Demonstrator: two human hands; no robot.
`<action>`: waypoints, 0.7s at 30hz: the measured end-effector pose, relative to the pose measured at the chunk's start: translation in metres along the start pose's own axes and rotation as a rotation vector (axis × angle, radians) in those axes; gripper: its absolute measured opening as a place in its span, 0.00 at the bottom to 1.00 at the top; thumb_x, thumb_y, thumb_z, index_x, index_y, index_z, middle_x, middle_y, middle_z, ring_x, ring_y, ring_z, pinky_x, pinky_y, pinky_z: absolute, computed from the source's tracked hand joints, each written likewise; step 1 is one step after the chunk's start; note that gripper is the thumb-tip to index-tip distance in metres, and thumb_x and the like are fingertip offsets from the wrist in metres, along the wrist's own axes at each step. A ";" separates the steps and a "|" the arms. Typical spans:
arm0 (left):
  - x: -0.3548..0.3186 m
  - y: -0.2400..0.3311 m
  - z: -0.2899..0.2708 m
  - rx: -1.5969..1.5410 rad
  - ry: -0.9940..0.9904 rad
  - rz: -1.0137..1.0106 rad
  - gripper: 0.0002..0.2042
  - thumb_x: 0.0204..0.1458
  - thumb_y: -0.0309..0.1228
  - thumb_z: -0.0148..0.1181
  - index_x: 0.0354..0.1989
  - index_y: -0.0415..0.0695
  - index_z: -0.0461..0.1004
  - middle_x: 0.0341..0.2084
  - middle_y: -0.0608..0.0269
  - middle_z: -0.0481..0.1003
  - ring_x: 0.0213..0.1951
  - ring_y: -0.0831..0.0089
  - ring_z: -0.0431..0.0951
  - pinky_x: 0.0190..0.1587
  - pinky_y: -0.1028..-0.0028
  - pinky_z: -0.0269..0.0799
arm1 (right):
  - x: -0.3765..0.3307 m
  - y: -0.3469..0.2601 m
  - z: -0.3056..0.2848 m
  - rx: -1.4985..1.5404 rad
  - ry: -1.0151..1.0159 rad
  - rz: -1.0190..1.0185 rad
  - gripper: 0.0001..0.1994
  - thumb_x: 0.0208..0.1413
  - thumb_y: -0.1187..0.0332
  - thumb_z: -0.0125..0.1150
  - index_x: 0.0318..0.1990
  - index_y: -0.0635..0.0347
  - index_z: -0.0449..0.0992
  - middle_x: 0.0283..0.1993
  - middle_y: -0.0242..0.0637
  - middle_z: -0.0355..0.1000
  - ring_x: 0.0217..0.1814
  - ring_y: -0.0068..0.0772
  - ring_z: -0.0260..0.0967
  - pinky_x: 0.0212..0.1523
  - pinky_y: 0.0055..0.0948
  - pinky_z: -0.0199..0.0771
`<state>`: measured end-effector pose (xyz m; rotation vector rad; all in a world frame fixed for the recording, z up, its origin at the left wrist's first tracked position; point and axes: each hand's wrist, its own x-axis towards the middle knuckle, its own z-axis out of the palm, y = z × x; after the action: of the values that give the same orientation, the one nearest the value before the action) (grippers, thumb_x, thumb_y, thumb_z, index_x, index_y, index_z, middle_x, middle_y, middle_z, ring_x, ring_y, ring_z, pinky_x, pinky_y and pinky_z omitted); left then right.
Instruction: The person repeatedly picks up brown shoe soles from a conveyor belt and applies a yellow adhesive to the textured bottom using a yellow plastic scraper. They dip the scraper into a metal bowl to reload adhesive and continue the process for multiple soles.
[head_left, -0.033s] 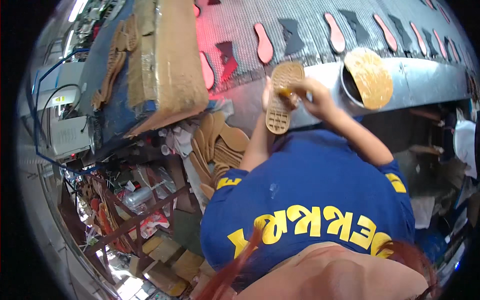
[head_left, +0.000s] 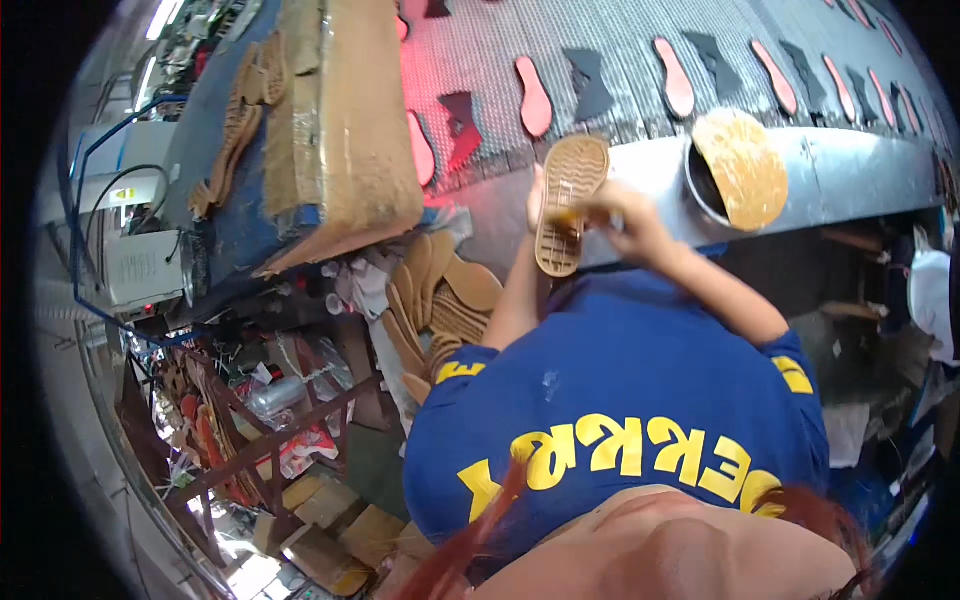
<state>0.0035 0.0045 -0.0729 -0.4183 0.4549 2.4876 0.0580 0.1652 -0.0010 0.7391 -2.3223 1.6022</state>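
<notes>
- Head view: a tan shoe sole (head_left: 568, 203) is being gripped at its edge by the left hand (head_left: 537, 197), centre frame.
- A small brush (head_left: 572, 213) is being pinched against it by the right hand (head_left: 628, 220).

Brown cardboard box (head_left: 345, 130), upper left

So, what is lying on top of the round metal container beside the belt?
A round tan, stained lid lies tilted on the metal container, covering most of the opening. Only a dark sliver at the left shows; the contents are hidden.
</notes>
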 end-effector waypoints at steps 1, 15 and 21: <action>0.002 0.010 -0.017 -0.059 -0.274 -0.105 0.46 0.54 0.69 0.31 0.67 0.39 0.54 0.57 0.38 0.66 0.41 0.50 0.78 0.39 0.55 0.78 | -0.001 -0.024 0.002 0.071 -0.017 -0.001 0.13 0.45 0.82 0.61 0.40 0.62 0.76 0.32 0.40 0.73 0.35 0.37 0.72 0.38 0.32 0.71; 0.096 0.072 -0.032 0.241 -0.025 0.268 0.30 0.59 0.58 0.36 0.59 0.47 0.63 0.45 0.49 0.72 0.45 0.49 0.75 0.47 0.46 0.73 | -0.071 0.049 -0.100 0.188 0.936 0.335 0.11 0.64 0.71 0.52 0.51 0.62 0.73 0.43 0.32 0.73 0.37 0.18 0.67 0.38 0.18 0.67; 0.164 0.277 -0.048 0.070 0.316 0.786 0.27 0.57 0.53 0.43 0.51 0.40 0.68 0.39 0.51 0.75 0.37 0.53 0.76 0.41 0.57 0.74 | -0.071 0.049 -0.100 0.204 0.850 0.364 0.08 0.64 0.70 0.53 0.47 0.61 0.74 0.40 0.32 0.73 0.32 0.18 0.66 0.33 0.18 0.67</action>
<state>-0.2779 -0.1524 -0.1167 -0.7152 0.9849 3.1457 0.0830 0.2907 -0.0343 -0.3366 -1.7187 1.8190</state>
